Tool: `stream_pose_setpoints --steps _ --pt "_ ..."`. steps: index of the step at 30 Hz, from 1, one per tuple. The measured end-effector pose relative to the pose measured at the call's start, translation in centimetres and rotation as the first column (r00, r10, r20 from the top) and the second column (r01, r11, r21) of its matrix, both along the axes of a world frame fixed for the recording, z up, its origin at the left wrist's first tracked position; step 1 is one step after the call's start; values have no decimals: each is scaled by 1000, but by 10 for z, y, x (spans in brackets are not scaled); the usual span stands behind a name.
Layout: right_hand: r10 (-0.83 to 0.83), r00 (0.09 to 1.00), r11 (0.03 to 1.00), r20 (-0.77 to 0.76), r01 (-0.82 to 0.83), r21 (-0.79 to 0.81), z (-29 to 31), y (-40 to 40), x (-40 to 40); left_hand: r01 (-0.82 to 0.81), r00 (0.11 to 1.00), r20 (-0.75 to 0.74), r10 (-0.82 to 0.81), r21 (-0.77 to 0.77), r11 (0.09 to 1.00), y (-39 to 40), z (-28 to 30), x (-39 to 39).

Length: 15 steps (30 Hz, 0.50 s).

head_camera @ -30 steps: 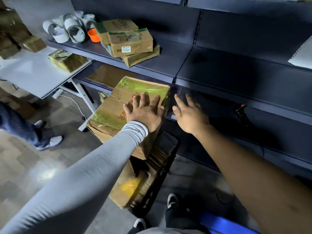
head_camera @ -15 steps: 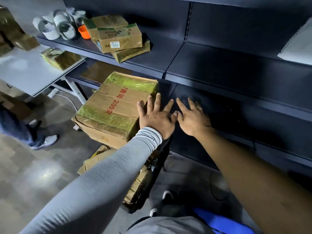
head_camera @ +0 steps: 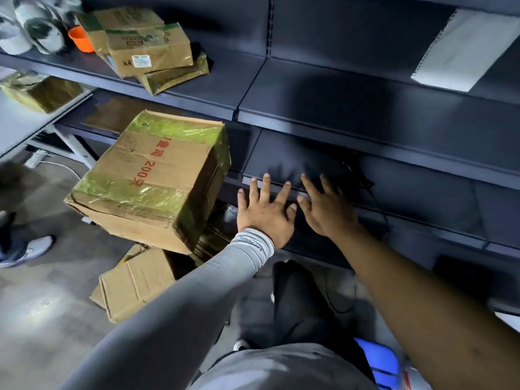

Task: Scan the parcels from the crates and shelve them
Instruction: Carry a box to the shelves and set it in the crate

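A big cardboard parcel [head_camera: 157,175] with green tape and red print sits tilted on top of a dark crate [head_camera: 213,237], beside the dark shelving. My left hand [head_camera: 264,215] is to the right of it, fingers spread and straight, touching nothing I can see. My right hand [head_camera: 326,209] hovers beside it over the edge of the lower shelf [head_camera: 365,170], fingers also spread. A black scanner [head_camera: 357,170] lies on that shelf just beyond my right hand. Another cardboard box [head_camera: 135,282] rests lower, against the crate.
The upper shelf [head_camera: 253,80] holds stacked small parcels [head_camera: 146,46], an orange cup [head_camera: 80,38] and white tape rolls [head_camera: 28,32]. A white mailer [head_camera: 461,49] lies at the far right. A white table [head_camera: 17,116] with a parcel stands left. Another person's shoe [head_camera: 28,249] is on the floor.
My left hand has come off the big parcel and moved right, next to my right hand. The parcel now sits alone on the crate. The view has shifted closer to the shelf.
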State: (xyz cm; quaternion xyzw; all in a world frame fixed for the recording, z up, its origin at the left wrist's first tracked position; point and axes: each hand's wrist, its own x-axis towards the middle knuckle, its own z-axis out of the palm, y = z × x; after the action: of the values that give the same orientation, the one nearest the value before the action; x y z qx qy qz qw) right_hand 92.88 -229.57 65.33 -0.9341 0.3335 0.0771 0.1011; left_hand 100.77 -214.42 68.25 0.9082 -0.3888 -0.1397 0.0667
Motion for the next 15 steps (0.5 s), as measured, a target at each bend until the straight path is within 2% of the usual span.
stream_pose_setpoints --steps 9,15 --pt "95 994 995 52 -96 17 -37 -65 34 -118 991 -65 119 24 993 -63 -44 31" --pt "183 983 979 20 -184 82 -96 -117 80 -248 967 -66 247 -9 969 -115 -105 65"
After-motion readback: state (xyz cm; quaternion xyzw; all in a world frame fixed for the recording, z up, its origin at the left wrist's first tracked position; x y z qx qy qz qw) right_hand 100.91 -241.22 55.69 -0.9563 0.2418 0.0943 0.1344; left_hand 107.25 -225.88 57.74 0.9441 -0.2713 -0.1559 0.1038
